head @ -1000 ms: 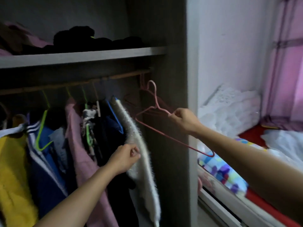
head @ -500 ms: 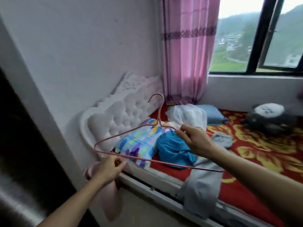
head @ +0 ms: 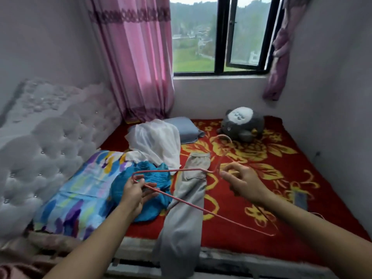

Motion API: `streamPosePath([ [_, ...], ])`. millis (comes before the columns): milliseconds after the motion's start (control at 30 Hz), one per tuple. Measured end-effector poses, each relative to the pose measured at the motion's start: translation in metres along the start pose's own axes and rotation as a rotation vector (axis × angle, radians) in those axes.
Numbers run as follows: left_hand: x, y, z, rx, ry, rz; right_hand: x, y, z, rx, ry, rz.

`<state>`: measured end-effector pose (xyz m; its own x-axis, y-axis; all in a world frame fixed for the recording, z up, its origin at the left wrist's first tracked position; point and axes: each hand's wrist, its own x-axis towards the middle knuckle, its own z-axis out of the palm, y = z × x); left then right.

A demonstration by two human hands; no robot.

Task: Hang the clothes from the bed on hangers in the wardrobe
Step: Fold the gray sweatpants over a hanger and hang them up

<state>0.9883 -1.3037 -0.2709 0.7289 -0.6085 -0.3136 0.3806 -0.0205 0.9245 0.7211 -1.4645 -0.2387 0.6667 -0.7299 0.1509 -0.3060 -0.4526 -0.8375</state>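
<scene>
A pink wire hanger (head: 193, 206) lies nearly flat over the bed (head: 267, 178), its hook pointing away from me. My left hand (head: 134, 194) holds its left corner. My right hand (head: 243, 182) pinches it at the neck with thumb and forefinger. Beneath the hanger, grey trousers (head: 185, 224) drape over the bed's near edge. A crumpled blue garment (head: 155, 210) lies by my left hand, and a sheer white garment (head: 155, 141) lies behind it. The wardrobe is out of view.
A colourful pillow (head: 80, 190) lies against the tufted white headboard (head: 50, 141) on the left. A folded blue-grey cloth (head: 187, 129) and a grey plush toy (head: 243, 123) sit at the far side. Pink curtain (head: 136, 57) and window stand behind.
I lifted the pink hanger off the wardrobe rail and turned from the wardrobe to the bed. My left hand let go of the white garment and took the hanger's corner. The hanger tipped flat.
</scene>
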Motion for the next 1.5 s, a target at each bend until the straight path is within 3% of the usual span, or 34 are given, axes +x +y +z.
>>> streamPosePath([
  [100, 0.063, -0.017, 0.05, 0.094, -0.113, -0.046, 0.057, 0.023, -0.005, 0.18, -0.013, 0.193],
  [433, 0.282, -0.061, 0.114, 0.558, -0.193, -0.24, 0.234, 0.161, -0.007, -0.063, -0.033, 0.425],
  [667, 0.37, -0.138, 0.136, 0.883, -0.275, -0.307, 0.37, 0.264, 0.029, -0.26, 0.079, 0.322],
  [933, 0.484, -0.237, 0.149, 1.153, -0.286, -0.146, 0.528, 0.416, 0.116, -0.524, -0.007, 0.113],
  [1100, 0.566, -0.283, 0.136, 1.239, -0.264, 0.001, 0.58, 0.5, 0.176, -0.679, -0.021, 0.06],
  [1267, 0.631, -0.3, 0.13, 1.263, -0.173, 0.088, 0.584, 0.567, 0.216, -0.578, -0.089, 0.125],
  [1500, 0.705, -0.274, 0.189, 1.239, -0.187, 0.367, 0.534, 0.593, 0.233, -0.494, -0.032, -0.001],
])
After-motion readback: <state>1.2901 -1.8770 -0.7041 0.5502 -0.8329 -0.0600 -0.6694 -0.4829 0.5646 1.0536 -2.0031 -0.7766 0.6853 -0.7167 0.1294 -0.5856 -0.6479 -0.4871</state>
